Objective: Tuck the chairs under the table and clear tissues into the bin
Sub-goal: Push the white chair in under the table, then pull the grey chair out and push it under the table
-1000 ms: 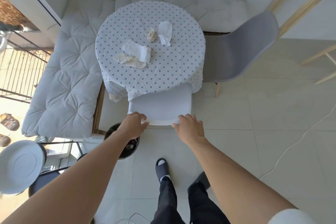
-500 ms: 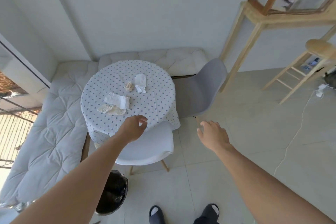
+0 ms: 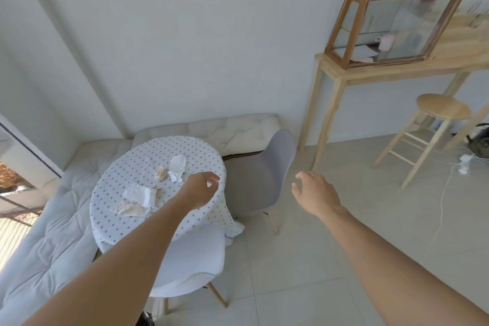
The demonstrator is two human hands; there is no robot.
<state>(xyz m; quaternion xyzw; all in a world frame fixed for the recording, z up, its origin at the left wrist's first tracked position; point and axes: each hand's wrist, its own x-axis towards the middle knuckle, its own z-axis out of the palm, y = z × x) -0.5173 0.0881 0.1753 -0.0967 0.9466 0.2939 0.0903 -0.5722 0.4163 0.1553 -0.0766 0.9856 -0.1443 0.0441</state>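
Note:
A round table under a dotted white cloth carries several crumpled tissues, one of them a white tissue near the middle. A white chair sits at the table's near side, its seat partly beneath the cloth. A grey chair stands at the table's right, turned toward it. My left hand hovers over the table's right edge, fingers loosely curled, holding nothing. My right hand is open in the air, just right of the grey chair's back. The black bin barely shows at the bottom edge.
Cushioned white benches wrap the table's left and far sides. At the right stand a tall wooden console with a glass case, a wooden stool, and a white cable with plug on the tiled floor.
Both hands let go of the white chair's back and rose. My view lifted and turned right; my right hand moved toward the grey chair and my left hand went over the table edge.

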